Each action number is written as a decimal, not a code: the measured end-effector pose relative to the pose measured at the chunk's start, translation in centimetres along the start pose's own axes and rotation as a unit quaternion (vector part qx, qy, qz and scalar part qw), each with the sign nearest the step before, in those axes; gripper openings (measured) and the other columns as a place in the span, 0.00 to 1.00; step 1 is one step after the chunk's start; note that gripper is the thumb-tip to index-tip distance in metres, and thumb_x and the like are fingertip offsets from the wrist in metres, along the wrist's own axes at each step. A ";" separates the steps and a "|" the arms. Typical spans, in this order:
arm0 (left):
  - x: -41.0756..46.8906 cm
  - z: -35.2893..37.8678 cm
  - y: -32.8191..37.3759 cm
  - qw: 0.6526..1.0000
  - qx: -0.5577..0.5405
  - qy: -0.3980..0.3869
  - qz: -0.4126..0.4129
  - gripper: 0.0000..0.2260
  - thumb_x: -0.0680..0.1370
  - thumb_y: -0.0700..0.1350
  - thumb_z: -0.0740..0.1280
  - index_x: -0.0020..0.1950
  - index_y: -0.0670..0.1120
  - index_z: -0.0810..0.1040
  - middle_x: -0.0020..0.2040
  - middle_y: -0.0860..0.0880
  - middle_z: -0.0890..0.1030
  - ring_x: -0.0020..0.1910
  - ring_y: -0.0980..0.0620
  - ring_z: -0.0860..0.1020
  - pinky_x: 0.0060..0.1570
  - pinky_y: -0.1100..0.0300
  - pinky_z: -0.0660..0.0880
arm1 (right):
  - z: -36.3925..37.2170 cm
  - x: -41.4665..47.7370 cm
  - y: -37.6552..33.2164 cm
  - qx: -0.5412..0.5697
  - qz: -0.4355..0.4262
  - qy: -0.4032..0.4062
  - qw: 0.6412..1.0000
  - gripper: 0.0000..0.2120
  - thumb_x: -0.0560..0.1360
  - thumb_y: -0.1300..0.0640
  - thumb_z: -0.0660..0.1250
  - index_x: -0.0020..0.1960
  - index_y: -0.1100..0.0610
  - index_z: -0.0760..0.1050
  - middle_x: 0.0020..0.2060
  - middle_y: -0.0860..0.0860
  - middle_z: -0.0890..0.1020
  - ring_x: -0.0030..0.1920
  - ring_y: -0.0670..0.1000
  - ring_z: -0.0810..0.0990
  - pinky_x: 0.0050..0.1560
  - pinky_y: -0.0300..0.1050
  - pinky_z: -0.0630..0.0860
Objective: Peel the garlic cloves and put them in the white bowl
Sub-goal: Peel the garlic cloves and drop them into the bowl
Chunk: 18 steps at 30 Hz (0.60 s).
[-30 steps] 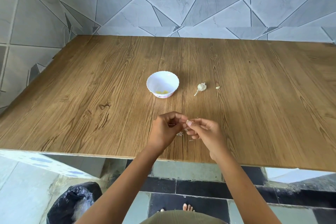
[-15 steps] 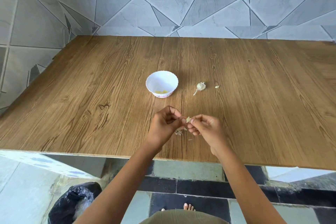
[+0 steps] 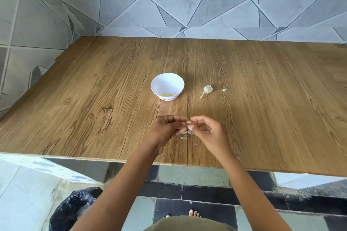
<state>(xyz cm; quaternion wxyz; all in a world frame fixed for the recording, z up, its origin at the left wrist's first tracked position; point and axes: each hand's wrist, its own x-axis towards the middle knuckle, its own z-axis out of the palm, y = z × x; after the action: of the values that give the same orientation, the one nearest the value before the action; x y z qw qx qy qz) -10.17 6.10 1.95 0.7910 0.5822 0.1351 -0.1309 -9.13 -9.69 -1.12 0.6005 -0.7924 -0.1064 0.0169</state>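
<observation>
Garlic clove (image 3: 188, 122), small and pale tan, sits pinched between left hand (image 3: 165, 130) and right hand (image 3: 209, 134)

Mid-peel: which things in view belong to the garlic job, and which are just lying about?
Job: small pale garlic clove pinched between left hand and right hand; white scalloped bowl; white garlic bulb; loose clove right of it.
Lying about: papery peel scraps on brown wooden table; black bin bag on floor.
</observation>
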 end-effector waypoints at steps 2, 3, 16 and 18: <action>-0.1 0.0 0.0 1.000 0.011 0.001 0.009 0.07 0.75 0.29 0.65 0.46 0.38 0.80 0.38 0.45 0.83 0.36 0.55 0.82 0.39 0.68 0.78 | 0.2 0.0 0.3 -0.026 -0.028 0.010 0.999 0.09 0.71 0.62 0.73 0.50 0.54 0.80 0.42 0.46 0.84 0.40 0.40 0.81 0.40 0.33 0.78; -0.2 0.0 0.0 1.000 0.022 0.003 0.015 0.07 0.74 0.29 0.66 0.46 0.39 0.80 0.39 0.45 0.83 0.37 0.55 0.82 0.40 0.67 0.79 | 0.3 0.0 0.5 -0.044 -0.042 0.017 0.998 0.09 0.70 0.62 0.73 0.50 0.55 0.81 0.42 0.47 0.84 0.40 0.40 0.81 0.40 0.33 0.78; -0.3 0.2 -0.3 0.992 0.112 -0.022 0.062 0.06 0.73 0.34 0.70 0.47 0.43 0.81 0.40 0.47 0.83 0.41 0.54 0.80 0.46 0.61 0.79 | 0.4 -0.1 0.2 -0.032 -0.031 0.022 0.999 0.04 0.76 0.59 0.67 0.43 0.53 0.79 0.34 0.49 0.83 0.32 0.42 0.81 0.30 0.39 0.76; -0.3 0.3 -0.4 0.993 0.097 -0.021 0.056 0.05 0.74 0.34 0.70 0.47 0.42 0.80 0.39 0.47 0.83 0.40 0.53 0.81 0.46 0.60 0.79 | 0.4 -0.1 0.5 -0.082 -0.058 0.044 0.994 0.05 0.76 0.59 0.67 0.43 0.56 0.80 0.32 0.49 0.83 0.30 0.45 0.81 0.28 0.46 0.77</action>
<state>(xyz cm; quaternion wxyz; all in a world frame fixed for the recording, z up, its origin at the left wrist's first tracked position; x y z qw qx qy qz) -10.53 5.70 1.78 0.7394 0.6601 0.0723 -0.1111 -9.21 -9.42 -1.72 0.5377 -0.8313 -0.1265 -0.0618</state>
